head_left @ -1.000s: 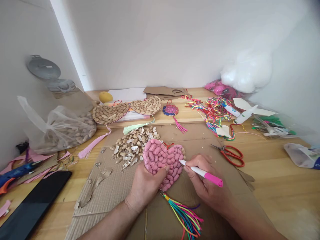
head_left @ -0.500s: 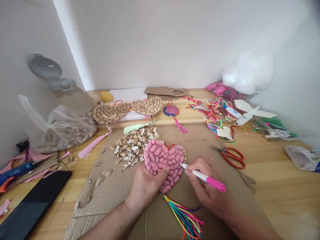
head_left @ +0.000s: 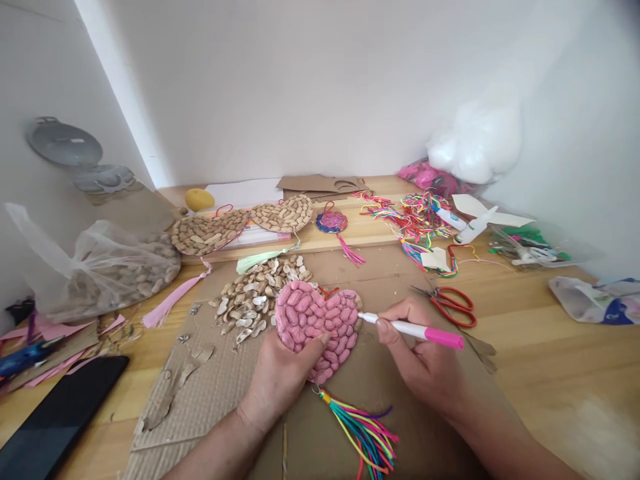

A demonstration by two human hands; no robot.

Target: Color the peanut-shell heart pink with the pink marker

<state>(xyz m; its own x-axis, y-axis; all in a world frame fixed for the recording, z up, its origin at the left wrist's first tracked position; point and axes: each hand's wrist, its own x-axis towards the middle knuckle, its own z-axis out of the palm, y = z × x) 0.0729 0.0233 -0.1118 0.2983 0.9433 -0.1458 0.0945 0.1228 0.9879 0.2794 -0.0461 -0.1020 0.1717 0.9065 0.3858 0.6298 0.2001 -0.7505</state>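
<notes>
L hand (head_left: 283, 370) is gripping the pink peanut-shell heart (head_left: 317, 327) over the cardboard (head_left: 240, 400) on the worktop (head_left: 540, 373), R hand (head_left: 420, 353) is holding a pink-and-white marker (head_left: 413, 329), tip at heart's R edge, w/ shell pile (head_left: 257, 293) lying nearby.

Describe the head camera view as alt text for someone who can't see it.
A left hand holds a pink heart-shaped peanut-shell craft with a multicoloured tassel, while the right hand holds a white-and-pink marker at its edge. Around them lie brown peanut shells, red-handled scissors and a black phone.
</notes>
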